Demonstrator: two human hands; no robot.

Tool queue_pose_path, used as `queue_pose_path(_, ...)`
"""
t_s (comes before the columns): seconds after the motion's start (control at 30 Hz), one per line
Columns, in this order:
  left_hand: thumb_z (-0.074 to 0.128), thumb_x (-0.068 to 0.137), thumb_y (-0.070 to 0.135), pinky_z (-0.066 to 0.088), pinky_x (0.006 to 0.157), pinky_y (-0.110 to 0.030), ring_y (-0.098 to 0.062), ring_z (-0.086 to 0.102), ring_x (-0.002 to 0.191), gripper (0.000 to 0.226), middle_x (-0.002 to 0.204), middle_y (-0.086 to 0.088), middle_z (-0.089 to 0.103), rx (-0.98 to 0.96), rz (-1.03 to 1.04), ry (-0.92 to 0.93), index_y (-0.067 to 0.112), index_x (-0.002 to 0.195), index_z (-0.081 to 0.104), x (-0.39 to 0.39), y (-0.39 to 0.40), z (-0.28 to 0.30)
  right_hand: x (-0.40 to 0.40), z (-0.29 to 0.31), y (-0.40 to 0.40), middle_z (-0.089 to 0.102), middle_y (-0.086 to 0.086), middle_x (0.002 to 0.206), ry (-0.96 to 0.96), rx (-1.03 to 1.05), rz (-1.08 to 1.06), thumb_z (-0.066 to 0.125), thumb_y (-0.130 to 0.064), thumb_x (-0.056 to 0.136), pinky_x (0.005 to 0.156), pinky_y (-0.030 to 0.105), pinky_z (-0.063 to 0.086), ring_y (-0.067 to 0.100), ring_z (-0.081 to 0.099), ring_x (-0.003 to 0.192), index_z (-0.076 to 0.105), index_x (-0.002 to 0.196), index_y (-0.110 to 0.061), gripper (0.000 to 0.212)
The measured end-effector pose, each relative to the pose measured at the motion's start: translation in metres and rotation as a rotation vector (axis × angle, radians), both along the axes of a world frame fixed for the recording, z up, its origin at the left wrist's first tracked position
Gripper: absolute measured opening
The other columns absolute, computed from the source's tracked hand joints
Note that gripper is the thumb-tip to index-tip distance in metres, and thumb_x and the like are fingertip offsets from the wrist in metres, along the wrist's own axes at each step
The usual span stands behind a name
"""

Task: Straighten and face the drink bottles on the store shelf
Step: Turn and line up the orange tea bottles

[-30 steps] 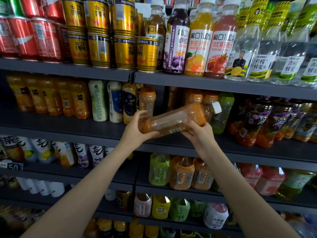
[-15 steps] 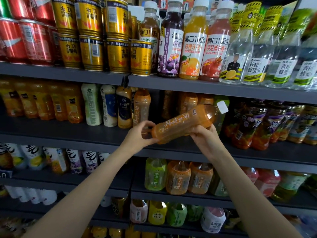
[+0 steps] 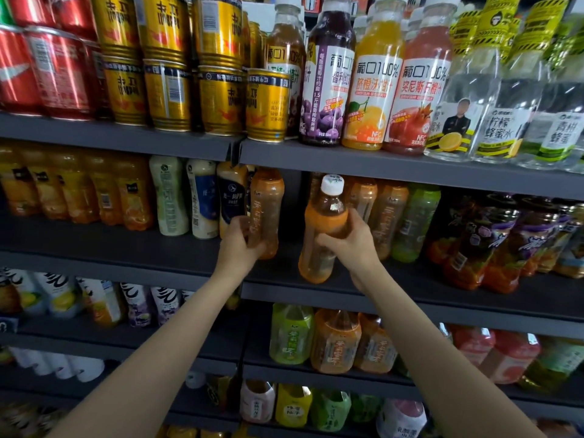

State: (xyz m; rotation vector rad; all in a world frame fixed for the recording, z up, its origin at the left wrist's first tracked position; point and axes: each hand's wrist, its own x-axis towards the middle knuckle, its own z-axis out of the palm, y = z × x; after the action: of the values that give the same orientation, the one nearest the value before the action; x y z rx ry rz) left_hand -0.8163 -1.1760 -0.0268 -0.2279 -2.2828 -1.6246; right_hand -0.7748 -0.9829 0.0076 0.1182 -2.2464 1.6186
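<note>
**Lead:** Head view first. Where are both hands?

**Clerk:** On the second shelf (image 3: 410, 279) down. The right hand (image 3: 350, 245) has its fingers wrapped round the middle of an orange bottle with a white cap (image 3: 322, 229), which stands nearly upright, leaning slightly, with its base at the front lip of the shelf or just above it; I can't tell which. The left hand (image 3: 238, 245) is curled round the lower body of a second orange bottle (image 3: 265, 213), standing upright across a gap from the first.

**Lead:** And around them?

**Clerk:** Just beyond the right hand there's a row of matching orange bottles (image 3: 387, 216), then a green bottle (image 3: 414, 222) further out. Outside the left hand stand a dark-labelled bottle (image 3: 232, 197) and pale ones.

**Lead:** So how would you finish this step?

**Clerk:** I'd judge the capped bottle needs setting flat on its base first, then a twist from the wrist until the label faces out; from here its label isn't readable. Keep the hold low on the body so the top doesn't tip into the shelf above.

**Lead:** The left one?

**Clerk:** Its lettering already shows toward us. I'd slide it toward the right hand to close the gap, fronts level with the shelf edge.

**Lead:** Risks?

**Clerk:** Knocking the neighbours behind; move slowly.
</note>
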Motion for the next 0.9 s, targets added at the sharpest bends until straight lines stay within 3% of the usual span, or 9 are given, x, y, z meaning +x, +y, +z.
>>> queue_pose_path(0.17, 0.07, 0.082, 0.015, 0.04, 0.085, -0.026, -0.018, 0.051, 0.108, 0.059, 0.12, -0.006, 0.051, -0.007, 0.075, -0.01, 0.006, 0.13, 0.038, -0.025, 0.01, 0.003, -0.032, -0.001, -0.017, 0.059, -0.002, 0.113, -0.024, -0.024, -0.09, 0.073, -0.016, 0.08, 0.092, 0.032, 0.047, 0.016, 0.055, 0.11, 0.047, 0.127, -0.014, 0.054)
queue_pose_path(0.3, 0.075, 0.077, 0.021, 0.04, 0.096, -0.033, -0.028, 0.048, 0.121, 0.071, 0.128, -0.014, 0.05, -0.007, 0.109, -0.063, 0.005, 0.134, 0.035, -0.05, 0.013, 0.002, -0.044, -0.01, -0.019, 0.058, 0.004, 0.119, -0.018, 0.201, -0.098, 0.076, -0.015, 0.078, 0.091, 0.028, 0.045, 0.014, 0.052, 0.112, 0.041, 0.127, -0.009, 0.061)
queue_pose_path(0.4, 0.074, 0.078, 0.018, 0.035, 0.088, -0.024, -0.027, 0.05, 0.119, 0.065, 0.126, -0.013, 0.054, -0.031, 0.071, -0.08, 0.004, 0.13, 0.038, -0.059, 0.017, 0.001, -0.051, -0.023, -0.02, 0.06, 0.009, 0.118, -0.013, 0.259, -0.144, 0.077, -0.015, 0.076, 0.092, 0.029, 0.047, 0.022, 0.056, 0.114, 0.044, 0.122, -0.007, 0.057)
queue_pose_path(0.57, 0.077, 0.075, 0.021, 0.039, 0.084, -0.026, -0.025, 0.053, 0.111, 0.056, 0.118, -0.012, 0.054, -0.055, 0.104, -0.045, 0.006, 0.117, 0.043, -0.066, 0.015, -0.006, -0.075, -0.026, -0.034, 0.059, 0.01, 0.12, 0.045, 0.255, -0.193, 0.076, -0.014, 0.078, 0.084, 0.014, 0.038, 0.021, 0.056, 0.114, 0.044, 0.124, -0.004, 0.057)
queue_pose_path(0.7, 0.077, 0.074, 0.03, 0.041, 0.086, -0.035, -0.03, 0.047, 0.112, 0.067, 0.121, -0.018, 0.045, -0.195, 0.264, 0.003, 0.0, 0.121, 0.04, -0.064, 0.012, -0.007, -0.103, -0.026, -0.054, 0.054, 0.012, 0.127, 0.029, 0.233, -0.2, 0.075, -0.013, 0.078, 0.09, 0.019, 0.038, 0.024, 0.053, 0.119, 0.04, 0.13, -0.004, 0.063)
queue_pose_path(0.77, 0.078, 0.072, 0.034, 0.041, 0.086, -0.039, -0.033, 0.046, 0.11, 0.07, 0.118, -0.02, 0.046, -0.241, 0.308, 0.046, -0.002, 0.12, 0.041, -0.063, 0.012, -0.01, -0.116, -0.026, -0.062, 0.054, 0.014, 0.127, 0.044, 0.208, -0.191, 0.075, -0.011, 0.078, 0.095, 0.027, 0.042, 0.026, 0.052, 0.12, 0.041, 0.131, -0.004, 0.063)
queue_pose_path(0.9, 0.078, 0.07, 0.041, 0.041, 0.087, -0.042, -0.035, 0.047, 0.108, 0.073, 0.114, -0.02, 0.049, -0.326, 0.372, 0.074, -0.001, 0.117, 0.042, -0.066, 0.012, -0.014, -0.132, -0.034, -0.053, 0.057, 0.009, 0.128, -0.055, 0.127, -0.071, 0.073, -0.019, 0.081, 0.097, 0.029, 0.043, 0.021, 0.053, 0.119, 0.042, 0.135, -0.006, 0.064)
